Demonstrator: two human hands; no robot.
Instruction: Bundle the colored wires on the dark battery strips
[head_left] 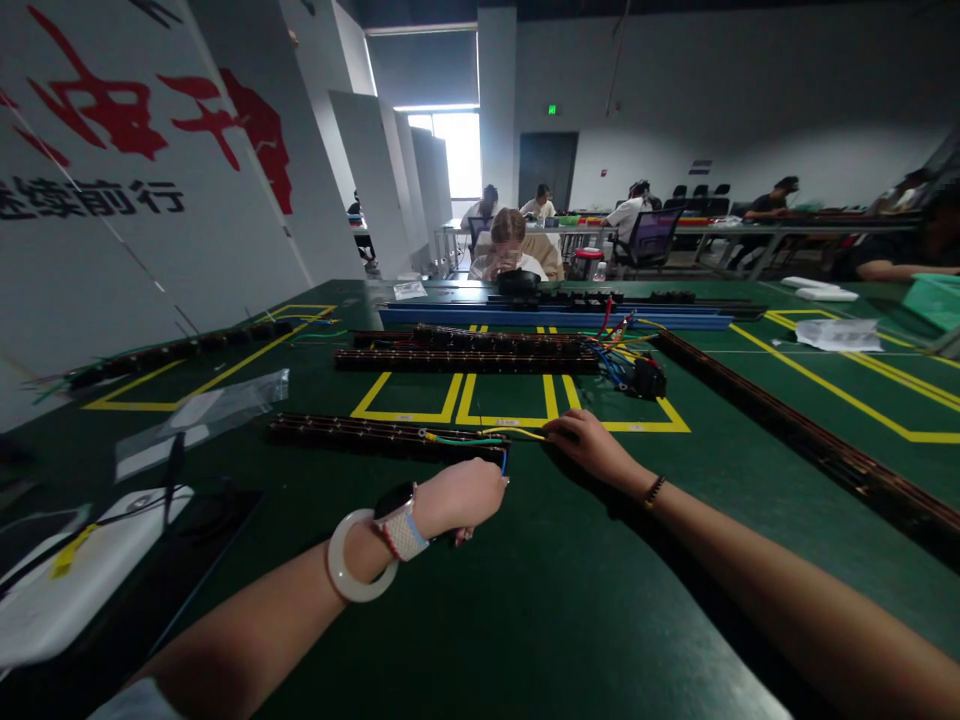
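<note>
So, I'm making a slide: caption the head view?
Right hand pinching a yellow wire, left hand near a dark bar on a green table.

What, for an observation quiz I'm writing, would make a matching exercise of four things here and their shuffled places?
1. thin yellow wire
2. round white bangle
3. dark beaded bracelet
4. pale green plastic bin

A. around the left wrist
B. at the picture's right edge
C. at the right hand's fingertips
D. around the right wrist

Pairs: 1-C, 2-A, 3-D, 4-B
</note>
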